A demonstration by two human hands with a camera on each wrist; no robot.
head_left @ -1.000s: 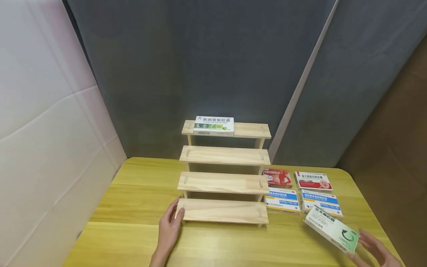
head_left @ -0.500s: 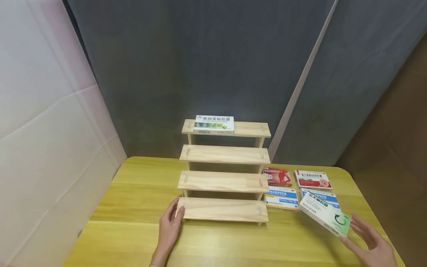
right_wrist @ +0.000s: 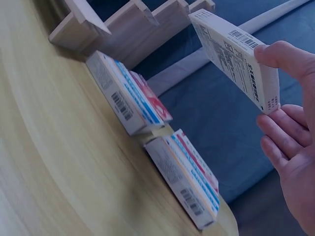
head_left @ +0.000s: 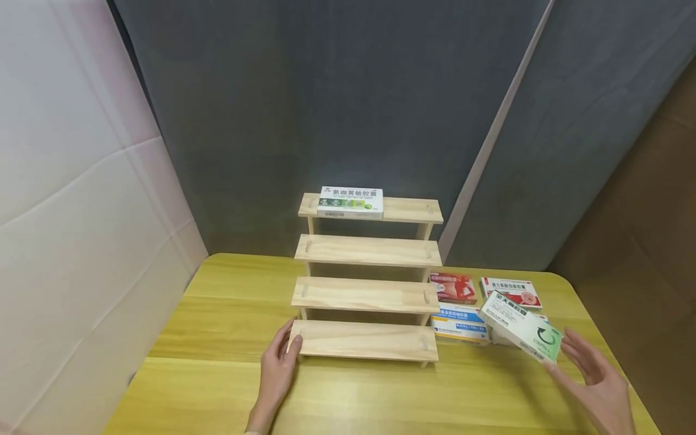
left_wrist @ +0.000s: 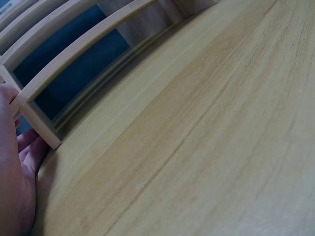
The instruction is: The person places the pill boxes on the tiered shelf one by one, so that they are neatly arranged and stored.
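A stepped wooden rack [head_left: 364, 339] with several shelves stands mid-table. My left hand [head_left: 278, 365] grips the left end of its lowest shelf, thumb on top; in the left wrist view the fingers [left_wrist: 32, 147] lie beside the rack's side leg. On the top shelf, toward its left, lies a white and green medicine box [head_left: 350, 202]. My right hand [head_left: 598, 380] pinches another white and green medicine box [head_left: 522, 326] by its right end. That box hangs tilted above the table, in front of the boxes lying there. In the right wrist view the thumb [right_wrist: 283, 56] presses its edge.
Right of the rack lie a red box [head_left: 452, 288], a white and red box [head_left: 511, 291] and a blue and white box [head_left: 460, 324]; another blue and white box [right_wrist: 184, 179] is mostly hidden behind the held one. Dark cloth [head_left: 353, 109] hangs behind the table.
My right hand has carried the held medicine box up and to the left, away from the table's front, so it now covers most of a blue and white box. My left hand stays on the rack.
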